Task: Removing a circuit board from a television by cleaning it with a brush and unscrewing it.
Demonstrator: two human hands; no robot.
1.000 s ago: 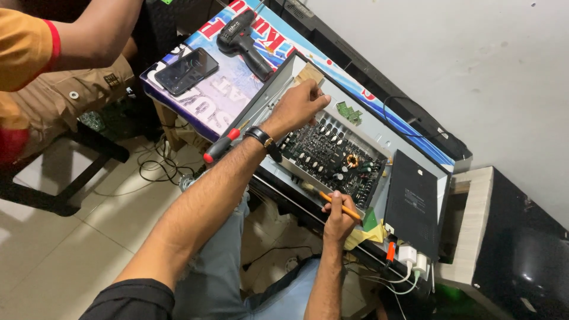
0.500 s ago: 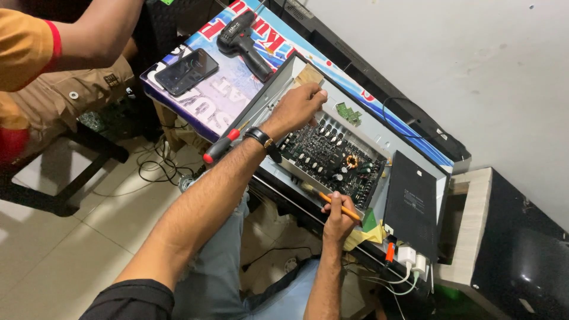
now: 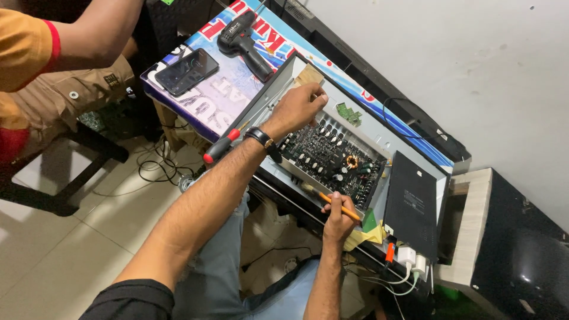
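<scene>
Circuit board [image 3: 332, 160] sits in the open metal chassis [image 3: 379, 139] on the worktop [image 3: 237, 89], between our two hands; left hand [image 3: 299, 106] rests on the chassis's far edge, fingers curled; can't tell if they pinch anything; right hand [image 3: 338, 216] has fingers closed on an orange-handled tool [image 3: 339, 206] at the near edge; we judge the board stiff, light, fragile; take it by bare edges, not components.

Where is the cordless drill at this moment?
In the head view the black cordless drill lies at the top, left of centre, on the printed board, between the dark phone and the open metal case.
</scene>
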